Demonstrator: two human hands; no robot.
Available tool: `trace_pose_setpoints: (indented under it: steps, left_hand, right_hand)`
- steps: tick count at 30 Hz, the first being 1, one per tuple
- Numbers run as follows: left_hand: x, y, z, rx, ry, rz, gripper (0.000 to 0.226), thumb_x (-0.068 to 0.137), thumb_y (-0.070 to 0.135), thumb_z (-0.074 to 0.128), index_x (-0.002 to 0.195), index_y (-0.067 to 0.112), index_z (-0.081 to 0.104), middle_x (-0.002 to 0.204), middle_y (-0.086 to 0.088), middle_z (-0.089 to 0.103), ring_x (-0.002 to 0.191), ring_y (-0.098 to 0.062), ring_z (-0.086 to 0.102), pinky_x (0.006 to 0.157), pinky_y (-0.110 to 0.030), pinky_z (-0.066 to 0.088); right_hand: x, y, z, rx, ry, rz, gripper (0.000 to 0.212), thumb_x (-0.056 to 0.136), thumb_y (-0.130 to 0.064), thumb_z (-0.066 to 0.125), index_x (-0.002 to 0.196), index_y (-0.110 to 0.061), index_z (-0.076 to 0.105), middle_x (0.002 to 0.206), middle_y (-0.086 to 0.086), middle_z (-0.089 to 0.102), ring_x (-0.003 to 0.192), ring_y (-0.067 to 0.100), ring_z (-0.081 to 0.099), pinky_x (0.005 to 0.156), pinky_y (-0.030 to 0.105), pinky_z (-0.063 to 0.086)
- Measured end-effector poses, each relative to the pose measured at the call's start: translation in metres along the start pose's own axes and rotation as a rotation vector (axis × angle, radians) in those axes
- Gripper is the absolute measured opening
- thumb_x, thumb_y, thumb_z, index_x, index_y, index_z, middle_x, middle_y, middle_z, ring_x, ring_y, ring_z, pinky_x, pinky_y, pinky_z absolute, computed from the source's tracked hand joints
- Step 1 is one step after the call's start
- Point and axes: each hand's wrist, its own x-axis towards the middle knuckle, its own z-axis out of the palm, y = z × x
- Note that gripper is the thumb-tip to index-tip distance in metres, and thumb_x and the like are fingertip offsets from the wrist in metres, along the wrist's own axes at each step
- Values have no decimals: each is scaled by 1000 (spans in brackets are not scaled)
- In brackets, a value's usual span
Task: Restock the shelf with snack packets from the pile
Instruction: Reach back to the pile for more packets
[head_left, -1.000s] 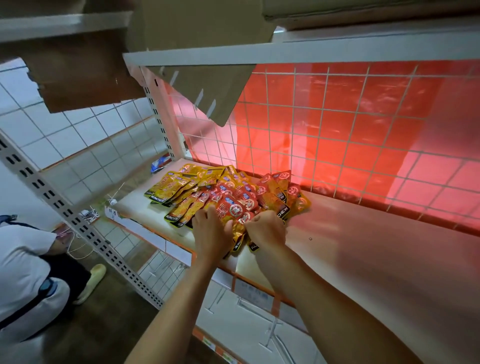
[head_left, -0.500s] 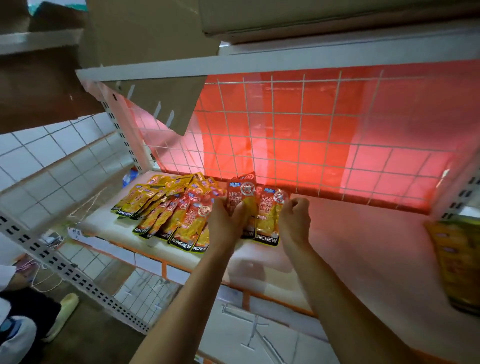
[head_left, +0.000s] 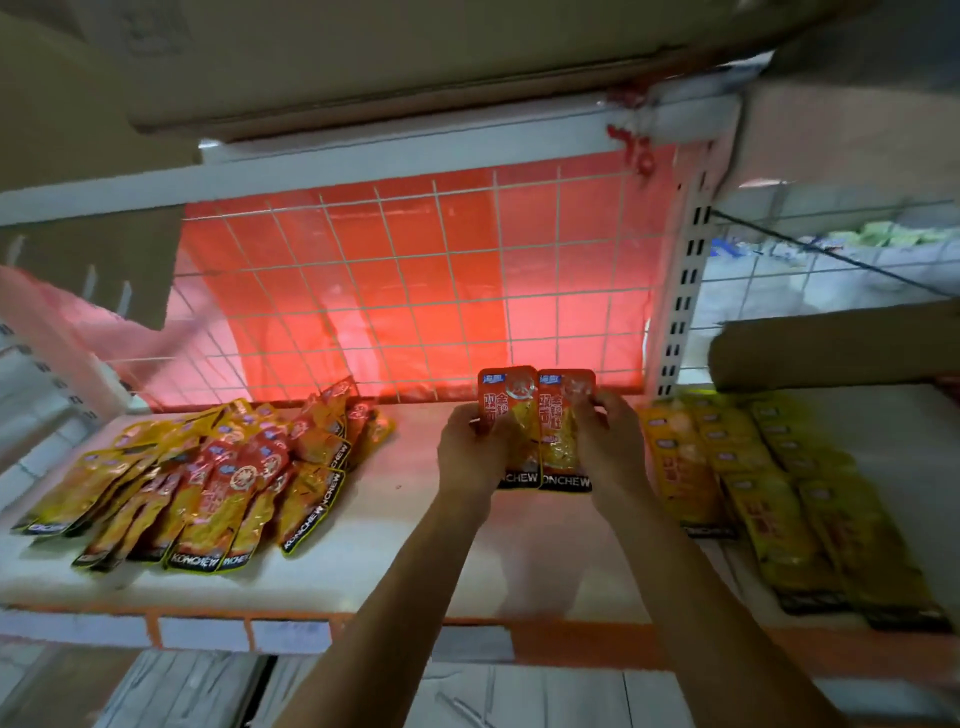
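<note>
A loose pile of red and yellow snack packets (head_left: 218, 473) lies on the left of the white shelf (head_left: 363, 545). I hold two red-and-yellow packets side by side above the shelf's middle: my left hand (head_left: 470, 457) grips the left packet (head_left: 511, 415), my right hand (head_left: 610, 447) grips the right packet (head_left: 563, 421). Neat rows of yellow packets (head_left: 769, 493) lie flat on the right part of the shelf.
A white wire grid (head_left: 415, 291) with a red sheet behind it backs the shelf. A slotted upright post (head_left: 680, 291) stands at the right. Cardboard boxes (head_left: 415, 62) sit on the shelf above, and one cardboard piece (head_left: 831, 348) juts in at the right.
Both hands lifted packets out of the pile and carried them right, to the shelf's middle. The view swung right, bringing the rows of yellow packets into sight.
</note>
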Motion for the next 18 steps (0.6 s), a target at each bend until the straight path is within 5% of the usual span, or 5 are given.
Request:
trace_pose_setpoints:
  steps: [4, 13, 18]
  left_hand:
    - [-11, 3, 52, -23, -80, -38, 18, 87, 16, 64, 104, 12, 65, 100, -10, 70, 94, -32, 67, 86, -51, 55]
    - [-54, 20, 177, -1, -206, -74, 1, 84, 23, 67, 83, 24, 67, 92, -1, 72, 92, -26, 67, 90, -49, 53]
    - [-81, 29, 247, 8, -250, -37, 13, 84, 18, 67, 72, 22, 67, 79, -3, 72, 85, -31, 69, 84, -50, 55]
  right_hand:
    - [14, 5, -56, -20, 88, -40, 16, 94, -31, 55, 80, -24, 58, 68, -12, 55, 64, 5, 51, 60, 26, 35]
    - [52, 26, -189, -74, 155, 12, 20, 94, -27, 52, 89, -11, 63, 73, 2, 59, 64, 16, 52, 63, 29, 39]
    - [75, 40, -258, -140, 230, 29, 21, 94, -28, 49, 81, -15, 58, 80, 5, 59, 77, 23, 55, 69, 30, 37]
